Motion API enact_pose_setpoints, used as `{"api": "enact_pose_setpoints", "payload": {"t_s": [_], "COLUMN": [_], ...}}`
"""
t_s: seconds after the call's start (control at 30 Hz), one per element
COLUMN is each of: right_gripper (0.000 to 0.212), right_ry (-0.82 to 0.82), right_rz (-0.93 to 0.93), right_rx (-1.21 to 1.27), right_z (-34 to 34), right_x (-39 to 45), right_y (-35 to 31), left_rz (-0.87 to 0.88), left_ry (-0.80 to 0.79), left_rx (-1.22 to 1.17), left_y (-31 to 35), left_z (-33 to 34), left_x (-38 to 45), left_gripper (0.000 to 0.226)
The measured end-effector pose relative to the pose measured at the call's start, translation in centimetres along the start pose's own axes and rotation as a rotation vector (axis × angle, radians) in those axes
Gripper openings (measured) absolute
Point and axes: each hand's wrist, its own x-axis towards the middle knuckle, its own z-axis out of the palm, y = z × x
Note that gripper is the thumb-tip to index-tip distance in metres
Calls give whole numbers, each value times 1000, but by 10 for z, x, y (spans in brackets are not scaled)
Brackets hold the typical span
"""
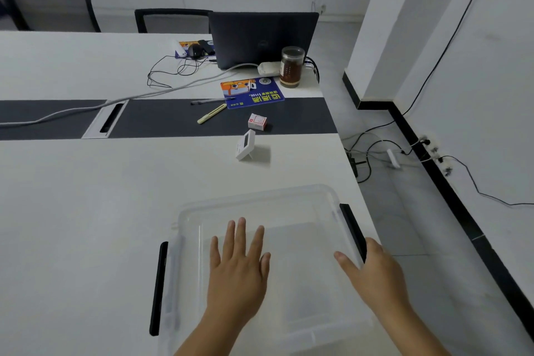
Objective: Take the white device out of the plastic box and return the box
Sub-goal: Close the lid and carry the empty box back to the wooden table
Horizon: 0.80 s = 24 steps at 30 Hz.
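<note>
The clear plastic box (260, 254) sits at the near right corner of the white counter (86, 211), its lid on and a black latch along each short side. The left hand (237, 272) lies flat on the lid with fingers spread, its grip holding nothing, while the right hand (372, 274) rests at the box's right edge beside the latch, thumb apart from the fingers, loosely cupping the rim. The white device (245, 144) stands propped on the counter beyond the box, well apart from it, near a small red-and-white carton (257, 121).

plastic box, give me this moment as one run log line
device: out, propped on table beyond box | plastic box: lid on | left hand: flat on lid, open | right hand: at right latch, open
</note>
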Motion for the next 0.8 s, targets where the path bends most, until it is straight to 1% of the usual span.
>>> {"api": "enact_pose_setpoints", "payload": {"t_s": [0.2, 0.33, 0.43, 0.53, 0.6, 0.67, 0.73, 0.8], "right_gripper": [47, 45, 40, 37, 37, 38, 42, 51], "right_ry": [32, 51, 88, 109, 73, 41, 50, 88], "right_rz": [-12, -43, -98, -101, -83, -76, -94, -181], "right_rx": [-32, -84, -79, -76, -91, -108, -106, -141], "right_z": [0, 1, 5, 6, 5, 4, 2, 5], "right_x": [0, -1, -4, -5, -6, -7, -8, -9], "right_y": [0, 0, 1, 0, 0, -2, -5, -6], "left_rz": [0, -8, -26, -43, -32, -13, -14, -26], "left_ry": [-7, -8, -4, -52, -67, -128, -73, -31], "left_rx": [4, 14, -15, -59, -31, -43, -51, -119], "left_y": [1, 1, -1, -2, -2, 1, 2, -3], "left_z": [2, 0, 2, -2, -4, -9, -17, -26], "left_x": [0, 0, -1, -2, -2, -2, -1, -3], "left_gripper": [50, 50, 50, 50, 51, 52, 56, 60]}}
